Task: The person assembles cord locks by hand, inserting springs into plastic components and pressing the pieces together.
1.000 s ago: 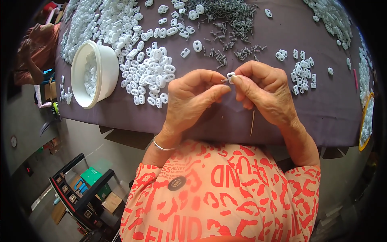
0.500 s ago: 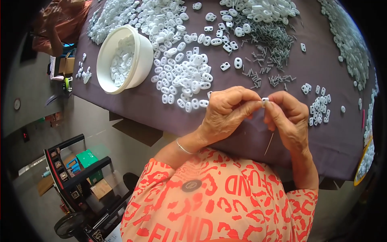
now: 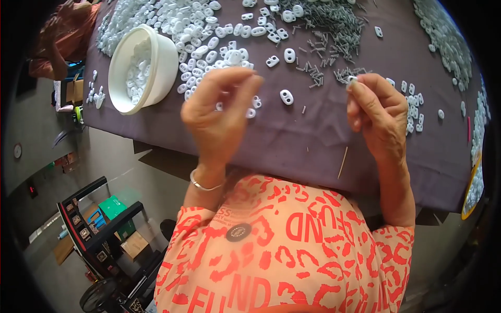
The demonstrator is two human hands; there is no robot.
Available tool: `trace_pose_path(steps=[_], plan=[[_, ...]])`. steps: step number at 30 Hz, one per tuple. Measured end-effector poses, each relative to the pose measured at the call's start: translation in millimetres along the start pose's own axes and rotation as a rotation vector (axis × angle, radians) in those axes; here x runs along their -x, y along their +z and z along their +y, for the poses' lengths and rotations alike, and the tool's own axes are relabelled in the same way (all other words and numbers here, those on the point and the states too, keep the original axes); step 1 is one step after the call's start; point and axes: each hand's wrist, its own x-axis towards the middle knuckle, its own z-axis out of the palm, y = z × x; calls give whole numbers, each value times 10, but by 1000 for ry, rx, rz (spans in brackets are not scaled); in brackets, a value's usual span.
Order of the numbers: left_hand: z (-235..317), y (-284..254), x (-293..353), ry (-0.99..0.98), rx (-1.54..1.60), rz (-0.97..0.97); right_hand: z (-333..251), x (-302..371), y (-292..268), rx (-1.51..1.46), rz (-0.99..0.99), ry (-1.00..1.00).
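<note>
Head view. Desk [image 3: 271,143]: white tub [image 3: 163,68] left, spring heap [image 3: 334,34] at the back, loose two-hole piece [image 3: 286,97] and single spring [image 3: 303,110] mid-desk, thin stick [image 3: 342,163] near front edge. My left grip [image 3: 215,110] blocks part of the two-hole pile [image 3: 233,57]; blurred, thumb and finger close together, can't tell if holding. My right grip [image 3: 380,110]: closed, small white part [image 3: 353,78] pinched at thumb and forefinger tips.
</note>
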Motion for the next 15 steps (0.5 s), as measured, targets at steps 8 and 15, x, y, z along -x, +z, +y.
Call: trace_pose_path(steps=[8,15], plan=[[-10,-27,63,269,-637,-278,19,28,26,46,-52,26],[-64,133,20,338,-619,-445,-7,82,49,94,-67,42]])
